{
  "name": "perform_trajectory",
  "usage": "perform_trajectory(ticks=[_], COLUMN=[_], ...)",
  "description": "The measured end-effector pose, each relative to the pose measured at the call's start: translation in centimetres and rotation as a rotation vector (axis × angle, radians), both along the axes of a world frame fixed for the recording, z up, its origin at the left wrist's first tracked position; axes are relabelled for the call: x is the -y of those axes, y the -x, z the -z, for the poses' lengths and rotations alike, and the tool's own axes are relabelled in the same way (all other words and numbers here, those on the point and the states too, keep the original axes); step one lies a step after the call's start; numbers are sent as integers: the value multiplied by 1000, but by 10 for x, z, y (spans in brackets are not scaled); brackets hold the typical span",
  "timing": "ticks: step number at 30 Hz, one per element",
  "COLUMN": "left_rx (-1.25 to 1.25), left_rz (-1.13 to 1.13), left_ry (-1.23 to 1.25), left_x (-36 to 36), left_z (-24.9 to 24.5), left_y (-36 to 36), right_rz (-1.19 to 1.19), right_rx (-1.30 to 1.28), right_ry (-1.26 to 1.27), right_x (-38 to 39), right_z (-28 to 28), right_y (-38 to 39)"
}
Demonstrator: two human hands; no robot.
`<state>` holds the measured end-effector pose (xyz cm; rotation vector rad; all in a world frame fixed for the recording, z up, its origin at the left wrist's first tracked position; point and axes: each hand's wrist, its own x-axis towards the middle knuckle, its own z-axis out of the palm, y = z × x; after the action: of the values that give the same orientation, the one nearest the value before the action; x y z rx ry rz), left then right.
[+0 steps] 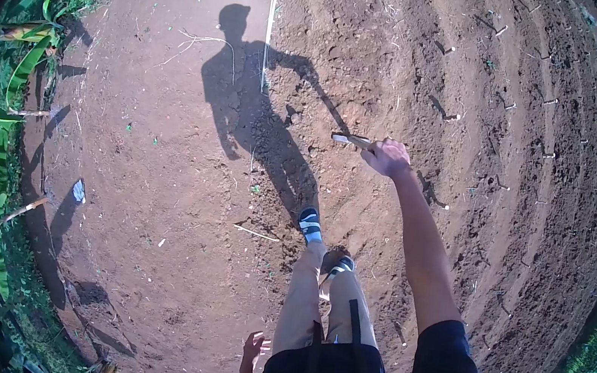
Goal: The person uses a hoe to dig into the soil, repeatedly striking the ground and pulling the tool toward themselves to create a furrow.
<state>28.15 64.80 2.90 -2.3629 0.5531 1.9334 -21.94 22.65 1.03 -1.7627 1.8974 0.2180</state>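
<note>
Head view from where I sit: the right hand (388,158) is clenched around the wooden handle of a short tool (359,142), whose pale head points left above the brown soil (358,195), though I cannot tell whether it touches. Nearer the body, the left hand (257,345) hangs beside the trousers (302,294), fingers loosely curled and holding nothing I can see. Farther out, I see the person's shadow (230,78) across the ground, furrows (499,169) dotted with small stakes to the right, and broad-leaved plants (22,75) along the left edge.
</note>
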Motion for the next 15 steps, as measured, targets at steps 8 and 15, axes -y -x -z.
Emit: perform_trajectory(ticks=[8, 15], left_rx=[-92, -20], left_rz=[53, 137], left_ry=[133, 83], left_x=[-50, -131], left_z=[51, 71], left_y=[-7, -23], right_rz=[55, 165], right_rx=[-83, -106], right_ry=[117, 399], right_x=[-63, -216], right_z=[8, 90], right_y=[-26, -81])
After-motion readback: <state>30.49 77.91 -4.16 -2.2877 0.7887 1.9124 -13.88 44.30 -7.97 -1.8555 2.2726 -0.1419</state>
